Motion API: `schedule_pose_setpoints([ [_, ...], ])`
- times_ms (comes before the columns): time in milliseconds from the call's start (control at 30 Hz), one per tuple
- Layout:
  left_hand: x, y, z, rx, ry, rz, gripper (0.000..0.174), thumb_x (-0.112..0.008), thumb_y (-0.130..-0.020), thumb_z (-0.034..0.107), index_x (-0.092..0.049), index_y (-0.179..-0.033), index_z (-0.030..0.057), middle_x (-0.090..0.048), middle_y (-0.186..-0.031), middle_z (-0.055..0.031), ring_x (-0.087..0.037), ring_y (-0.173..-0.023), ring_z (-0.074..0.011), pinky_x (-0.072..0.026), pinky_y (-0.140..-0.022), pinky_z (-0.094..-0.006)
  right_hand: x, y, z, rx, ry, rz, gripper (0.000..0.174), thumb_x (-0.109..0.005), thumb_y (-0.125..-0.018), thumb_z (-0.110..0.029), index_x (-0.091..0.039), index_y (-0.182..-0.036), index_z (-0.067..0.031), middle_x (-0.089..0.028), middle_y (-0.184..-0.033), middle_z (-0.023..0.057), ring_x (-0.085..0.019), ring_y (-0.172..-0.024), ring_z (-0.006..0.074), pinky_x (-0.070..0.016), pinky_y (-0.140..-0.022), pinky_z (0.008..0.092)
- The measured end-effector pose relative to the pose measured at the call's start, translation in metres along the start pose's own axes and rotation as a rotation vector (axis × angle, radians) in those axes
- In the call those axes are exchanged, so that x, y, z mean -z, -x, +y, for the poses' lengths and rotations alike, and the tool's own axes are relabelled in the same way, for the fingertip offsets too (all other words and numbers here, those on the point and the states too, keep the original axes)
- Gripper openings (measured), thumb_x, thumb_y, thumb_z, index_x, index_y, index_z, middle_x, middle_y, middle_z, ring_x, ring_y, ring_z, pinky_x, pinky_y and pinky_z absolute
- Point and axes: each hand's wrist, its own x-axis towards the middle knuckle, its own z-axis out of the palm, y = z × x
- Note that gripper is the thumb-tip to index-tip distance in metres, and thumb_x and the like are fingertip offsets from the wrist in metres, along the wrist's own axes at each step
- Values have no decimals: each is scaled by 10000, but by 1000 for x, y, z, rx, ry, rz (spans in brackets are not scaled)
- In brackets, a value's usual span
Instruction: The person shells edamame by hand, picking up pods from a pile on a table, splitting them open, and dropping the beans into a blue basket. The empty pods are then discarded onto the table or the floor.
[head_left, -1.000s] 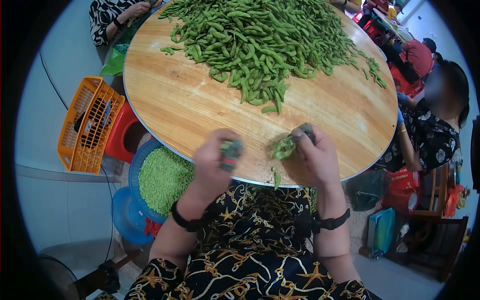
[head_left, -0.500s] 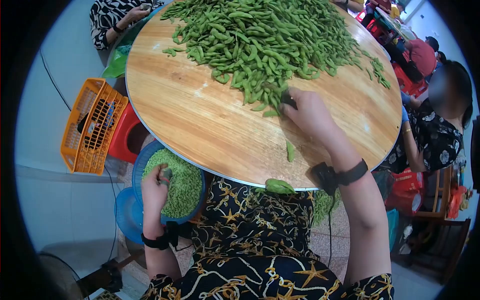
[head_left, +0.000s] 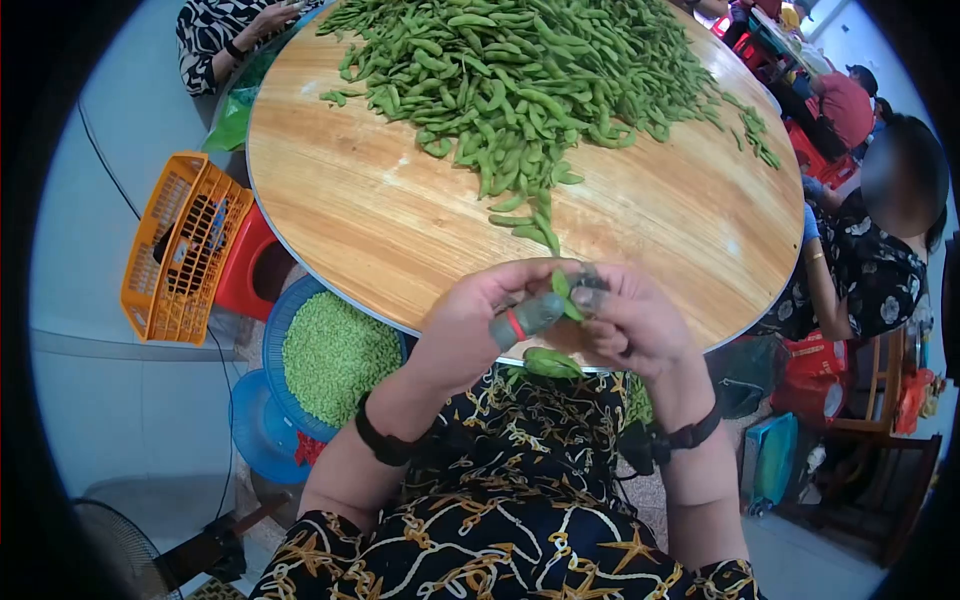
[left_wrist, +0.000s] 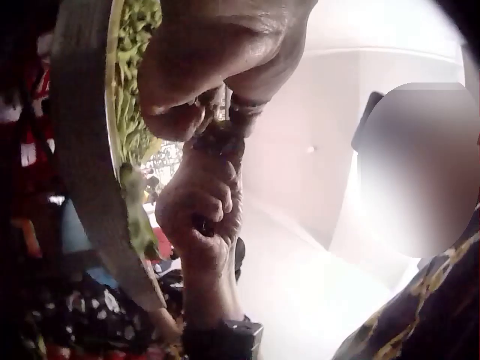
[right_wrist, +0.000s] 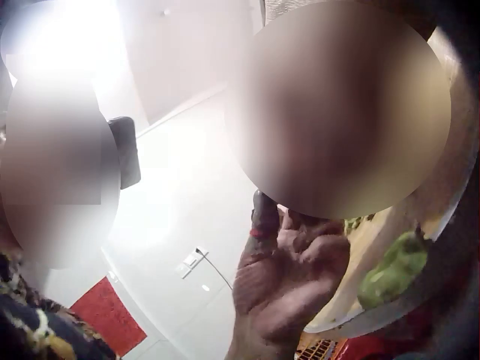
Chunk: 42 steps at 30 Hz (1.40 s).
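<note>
Close above the near table edge, both hands meet on a green soybean pod (head_left: pixel 563 292). My left hand (head_left: pixel 462 325) pinches it from the left, its thumb in a dark cover with a red band. From the other side my right hand (head_left: pixel 645 318) grips the pod, its thumb also dark-tipped and the other fingers curled. Just below the hands, opened green pods (head_left: pixel 552 364) lie at the table's rim. A large heap of soybean pods (head_left: pixel 540 75) covers the far part of the round wooden table (head_left: pixel 340 220), with a few pods trailing toward the hands.
Left of my lap, a blue basket (head_left: pixel 272 325) holds shelled green beans (head_left: pixel 340 360), beside a blue basin (head_left: pixel 262 435). An orange crate (head_left: pixel 185 250) sits by a red stool (head_left: pixel 240 275). A person in a floral top (head_left: pixel 880 260) sits at the right; another person's sleeve (head_left: pixel 205 45) shows far left.
My left hand has come up from the basket of beans to the table edge. The right hand has drawn back from the heap, and both now hold a pod together.
</note>
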Motion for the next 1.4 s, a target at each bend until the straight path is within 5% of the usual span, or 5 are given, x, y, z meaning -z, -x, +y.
schedule_pose_setpoints([
  [567, -2, -4, -33, -178, -36, 273, 149, -629, -809, 107, -566, -915, 23, -572, -835, -32, -538, -735, -99, -422, -640, -221, -9, 13, 30, 193, 199, 96, 175, -401, -962, -142, -518, -898, -29, -424, -600, -31, -326, -482, 39, -256, -437, 180],
  [833, 9, -6, -24, -88, 76, -121, 88, -624, -833, 87, -590, -887, 28, -561, -787, 9, -519, -731, -59, -433, -609, -221, -6, 16, 38, -31, -292, -12, 137, -423, -951, -125, -526, -968, -37, -446, -585, -25, -309, -450, 32, -250, -416, 181],
  [1000, -5, -5, -20, -229, -693, 134, 155, -699, -768, 81, -579, -859, 49, -526, -730, 31, -487, -654, -43, -411, -569, -207, -3, 11, 47, 505, 828, 434, 121, -488, -922, -112, -562, -879, -25, -546, -636, -8, -418, -511, 17, -324, -455, 175],
  [1167, 1, -7, -17, -278, -695, 98, 192, -654, -803, 56, -580, -976, 18, -547, -741, 18, -519, -653, -32, -422, -566, -184, -1, 13, 37, 294, 340, 341, 152, -512, -918, -145, -565, -839, -26, -522, -622, -35, -431, -543, 11, -335, -468, 171],
  [1400, 2, -5, -12, -110, -485, 35, 282, -586, -790, -40, -572, -1069, -4, -595, -770, -13, -582, -637, -69, -463, -560, -203, 4, 11, 34, 388, 678, 453, 161, -538, -905, -153, -585, -872, -2, -529, -647, -25, -456, -575, 27, -375, -500, 185],
])
